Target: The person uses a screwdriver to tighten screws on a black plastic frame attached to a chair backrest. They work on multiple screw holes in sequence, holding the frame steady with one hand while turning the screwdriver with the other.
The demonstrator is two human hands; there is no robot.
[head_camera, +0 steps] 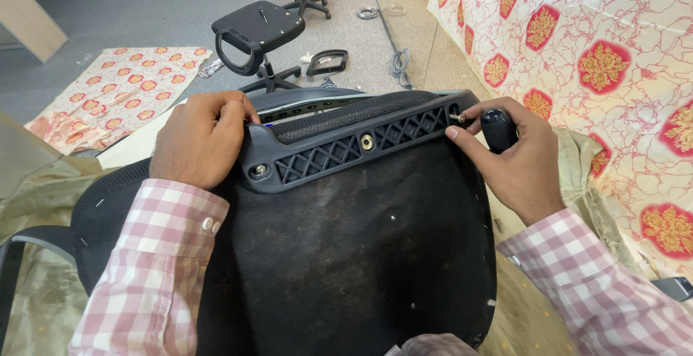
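Right fingers point(462, 134) around screwdriver point(498, 129)

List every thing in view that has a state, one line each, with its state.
left hand: closed over the bracket's left end
right hand: closed on the screwdriver
screwdriver: held, tip at the bracket's right-end hole
plastic bracket: lying across the seat underside
seat: upside down
middle screw: seated
office chair base: upright, seatless

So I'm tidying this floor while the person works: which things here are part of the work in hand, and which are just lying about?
In use:
- left hand gripping the black plastic bracket
- right hand holding a black-handled screwdriver
- black chair seat under both
- screws in the bracket

Lying about:
- upturned chair base
- loose armrest
- patterned cloth
- cable coils
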